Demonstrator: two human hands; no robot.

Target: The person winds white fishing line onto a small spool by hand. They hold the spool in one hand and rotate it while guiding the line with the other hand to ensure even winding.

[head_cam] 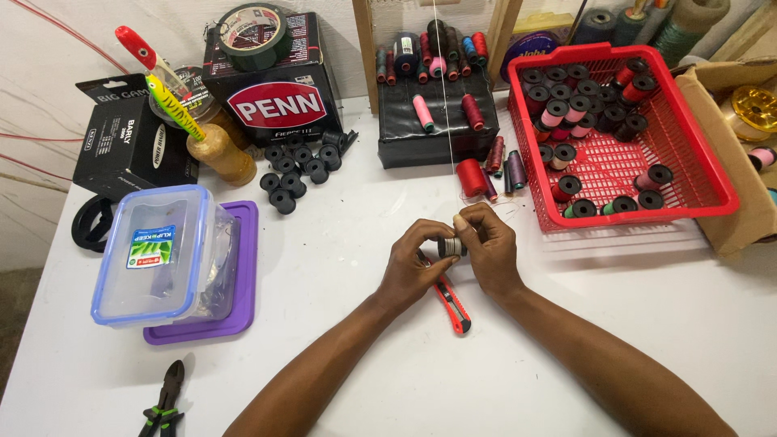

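Both my hands meet at the middle of the white table (340, 364). My left hand (410, 263) and my right hand (490, 247) pinch a small black spool (450, 246) between their fingertips. A thin white line (443, 121) runs from above down toward the spool. Under my hands lies a red utility knife (453, 306). A dark red thread spool (470, 177) stands just beyond my fingers.
A red basket (696, 174) of spools sits right. Black spools (295, 166) cluster behind a clear lidded box (158, 251) on a purple lid. Green-handled pliers (166, 400) lie at front left. Black boxes (279, 89), a tape roll (255, 32) and a cardboard box (740, 186) line the back.
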